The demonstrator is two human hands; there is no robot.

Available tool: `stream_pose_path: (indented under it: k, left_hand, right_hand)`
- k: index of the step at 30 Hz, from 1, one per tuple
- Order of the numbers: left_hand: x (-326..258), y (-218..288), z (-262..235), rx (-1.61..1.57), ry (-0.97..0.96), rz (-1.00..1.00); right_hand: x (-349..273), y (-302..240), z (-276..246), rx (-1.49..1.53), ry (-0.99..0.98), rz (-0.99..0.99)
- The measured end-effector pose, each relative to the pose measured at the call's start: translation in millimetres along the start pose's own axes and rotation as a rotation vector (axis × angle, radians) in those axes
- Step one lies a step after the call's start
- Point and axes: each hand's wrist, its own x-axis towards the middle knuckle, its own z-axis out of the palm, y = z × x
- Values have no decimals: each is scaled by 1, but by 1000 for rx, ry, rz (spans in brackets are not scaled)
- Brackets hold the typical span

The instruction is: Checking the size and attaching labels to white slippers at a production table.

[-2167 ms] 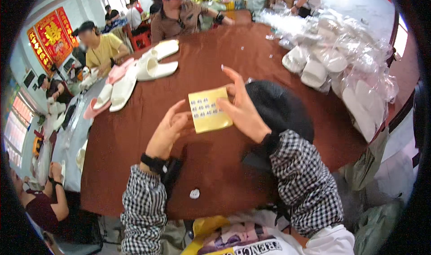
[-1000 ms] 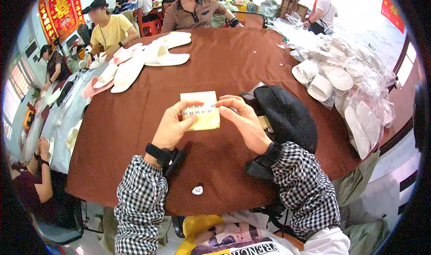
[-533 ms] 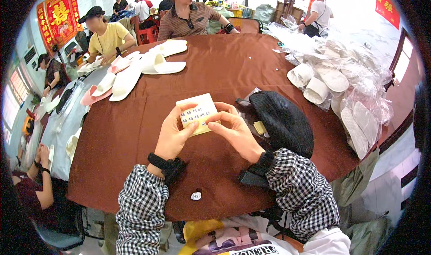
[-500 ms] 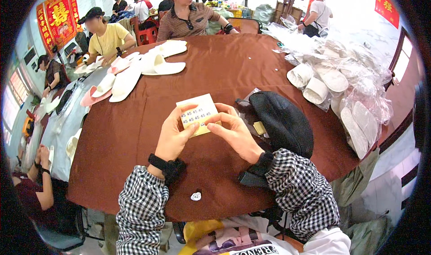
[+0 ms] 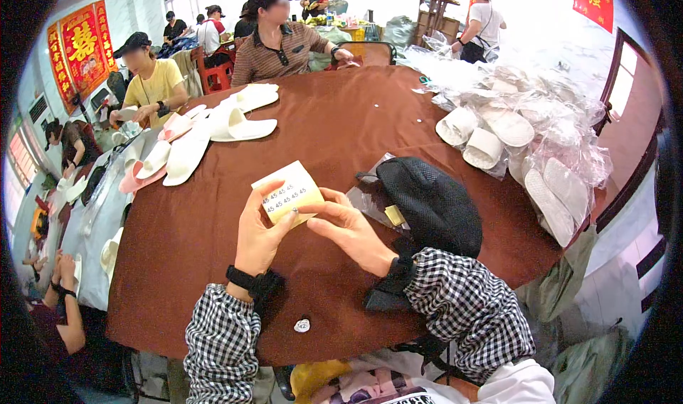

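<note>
Your left hand [image 5: 257, 234] pinches a yellow label sheet [image 5: 286, 182] between thumb and fingers; your right hand [image 5: 351, 236], half curled, meets its edge, grip unclear. Right of that hand, a black mesh cap [image 5: 430, 206] rests on the tabletop [image 5: 178, 261].

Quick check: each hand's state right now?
Left hand: holding the yellow sticker sheet.
Right hand: at the sheet's lower edge; whether gripping, can't tell.

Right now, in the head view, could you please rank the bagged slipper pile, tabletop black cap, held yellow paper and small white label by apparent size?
1. slipper pile
2. black cap
3. yellow paper
4. white label
</note>
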Motion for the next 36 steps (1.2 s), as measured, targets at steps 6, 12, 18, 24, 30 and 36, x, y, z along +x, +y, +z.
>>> stream_pose_path:
  k: [6,12,18,24,30,36]
  left_hand:
    - [2,-3,3,-48,32,15]
    - [0,2,-1,-50,77,26]
    - [1,-4,-2,-36,78,27]
    - [0,0,-1,25,85,63]
    - [2,-1,0,51,71,44]
    - [0,1,-3,130,94,72]
  right_hand:
    - [-4,-6,7,251,-59,65]
    - [-6,-13,14,278,-82,69]
    - [-7,-10,11,92,-78,-12]
    - [-3,-3,9,-36,-80,-104]
    - [-3,-6,8,-183,-48,-179]
    - [-2,-11,13,-335,-19,-268]
